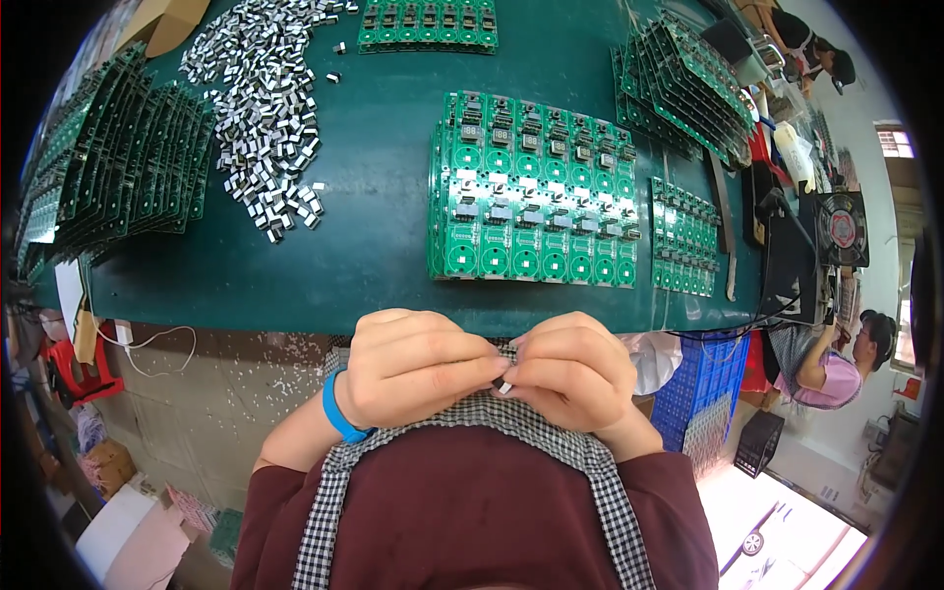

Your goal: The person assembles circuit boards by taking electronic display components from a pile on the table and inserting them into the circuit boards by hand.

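Observation:
Just off the table's near edge, in front of my body, my left hand (pixel 418 364) and my right hand (pixel 578 372) meet with their fingertips together. Pinched between them is a small black-and-white block-shaped part (pixel 504 386), mostly covered by the fingers. Parts of similar look lie in a big loose pile (pixel 261 118) on the far left of the table. Ahead of my hands lies a stack of green circuit boards (pixel 531 197). Rows of round outlines, small digit displays and dark components cover its top board.
On the green table (pixel 344 265), circuit boards stand packed upright at left (pixel 128 167); more boards lie at the far middle (pixel 428 25) and right (pixel 683 236), with another stack (pixel 678 88) behind. A blue crate (pixel 703 383) stands below right. A fan (pixel 843 229) and co-workers are at right.

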`<state>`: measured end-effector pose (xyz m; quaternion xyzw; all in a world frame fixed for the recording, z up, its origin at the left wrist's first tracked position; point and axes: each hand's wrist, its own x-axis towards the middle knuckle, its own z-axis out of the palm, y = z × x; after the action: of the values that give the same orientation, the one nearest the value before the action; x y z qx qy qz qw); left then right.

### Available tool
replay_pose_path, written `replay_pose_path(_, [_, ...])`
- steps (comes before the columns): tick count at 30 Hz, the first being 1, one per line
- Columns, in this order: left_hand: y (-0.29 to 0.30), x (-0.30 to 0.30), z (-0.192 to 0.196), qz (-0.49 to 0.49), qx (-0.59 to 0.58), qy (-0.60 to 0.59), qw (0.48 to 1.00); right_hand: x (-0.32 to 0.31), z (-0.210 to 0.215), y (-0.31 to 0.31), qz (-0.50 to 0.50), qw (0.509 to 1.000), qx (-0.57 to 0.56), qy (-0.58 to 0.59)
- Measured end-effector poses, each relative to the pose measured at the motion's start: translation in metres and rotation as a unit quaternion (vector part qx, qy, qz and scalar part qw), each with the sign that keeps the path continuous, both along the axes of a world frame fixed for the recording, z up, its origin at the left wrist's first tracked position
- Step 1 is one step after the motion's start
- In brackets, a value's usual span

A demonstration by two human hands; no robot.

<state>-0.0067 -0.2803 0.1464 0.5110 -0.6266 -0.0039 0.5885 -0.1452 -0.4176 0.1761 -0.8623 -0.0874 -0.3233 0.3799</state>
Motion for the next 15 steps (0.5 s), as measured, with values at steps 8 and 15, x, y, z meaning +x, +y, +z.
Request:
replay_pose_path(8, [0.0, 0.0, -0.002, 0.048, -0.021, -0.039, 0.998, 0.0, -0.001, 0.001, -0.016, 1.0, 0.018, -0.003])
replay_pose_path(15, [0.01, 0.009, 0.009, -0.01, 0.062, -0.032, 0.997, -0.003, 0.013, -0.021, -0.117, 0.992, 0.032, 0.033])
